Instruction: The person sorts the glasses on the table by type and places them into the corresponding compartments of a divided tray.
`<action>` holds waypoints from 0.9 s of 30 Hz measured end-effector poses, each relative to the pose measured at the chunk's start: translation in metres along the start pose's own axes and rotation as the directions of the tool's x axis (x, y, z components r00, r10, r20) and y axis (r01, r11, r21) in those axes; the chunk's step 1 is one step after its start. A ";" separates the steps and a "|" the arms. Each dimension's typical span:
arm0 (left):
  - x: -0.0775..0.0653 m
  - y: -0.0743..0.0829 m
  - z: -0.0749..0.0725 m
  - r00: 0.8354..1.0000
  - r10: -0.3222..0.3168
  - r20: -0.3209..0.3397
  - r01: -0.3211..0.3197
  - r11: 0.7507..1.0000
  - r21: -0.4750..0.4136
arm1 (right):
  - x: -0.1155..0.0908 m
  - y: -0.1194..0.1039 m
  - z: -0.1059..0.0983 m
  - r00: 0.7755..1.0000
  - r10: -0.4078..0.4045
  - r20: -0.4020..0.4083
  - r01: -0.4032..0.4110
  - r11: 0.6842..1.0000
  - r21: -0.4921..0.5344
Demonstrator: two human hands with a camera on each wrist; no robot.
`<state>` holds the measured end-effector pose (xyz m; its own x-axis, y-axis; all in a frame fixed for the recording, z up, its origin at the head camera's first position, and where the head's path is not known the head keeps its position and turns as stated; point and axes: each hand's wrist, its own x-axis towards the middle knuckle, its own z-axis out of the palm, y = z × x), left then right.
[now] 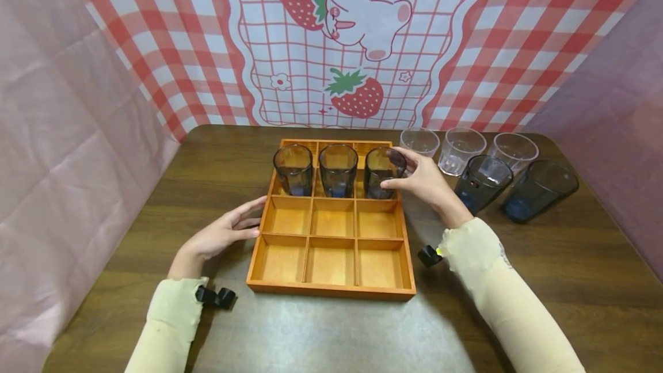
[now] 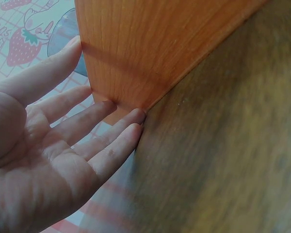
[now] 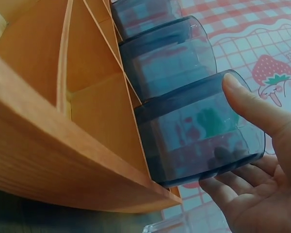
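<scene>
A wooden box point(image 1: 331, 290) with several square compartments lies on the table. Three dark tinted glasses stand side by side in one row of it: a left glass point(image 1: 293, 171), a middle glass point(image 1: 338, 171) and a right glass point(image 1: 377, 180). My right hand point(image 1: 427, 183) holds the right glass near its rim, thumb on one side and fingers on the other, as the right wrist view shows. The glass's base sits inside its compartment. My left hand point(image 1: 223, 238) touches the box's left side wall point(image 2: 131, 53) with fairly straight fingertips.
Right of the box stand two more dark glasses, one nearer point(image 1: 483, 183) and one farther right point(image 1: 541, 189). Behind them are three clear glasses, including a middle one point(image 1: 461, 151). A checked cloth point(image 1: 197, 45) hangs behind the table point(image 1: 191, 171).
</scene>
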<state>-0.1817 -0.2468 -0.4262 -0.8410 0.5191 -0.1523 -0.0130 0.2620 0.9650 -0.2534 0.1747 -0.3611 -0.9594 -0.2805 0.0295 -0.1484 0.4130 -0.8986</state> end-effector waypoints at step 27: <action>0.000 0.001 0.001 1.000 -0.014 -0.009 0.014 1.000 0.005 | -0.015 -0.004 -0.011 1.000 -0.015 0.005 0.014 0.990 0.138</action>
<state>-0.1816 -0.2457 -0.4257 -0.8457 0.5080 -0.1635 -0.0221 0.2729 0.9618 -0.2410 0.1863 -0.3533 -0.9559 -0.2908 0.0405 -0.1271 0.2852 -0.9500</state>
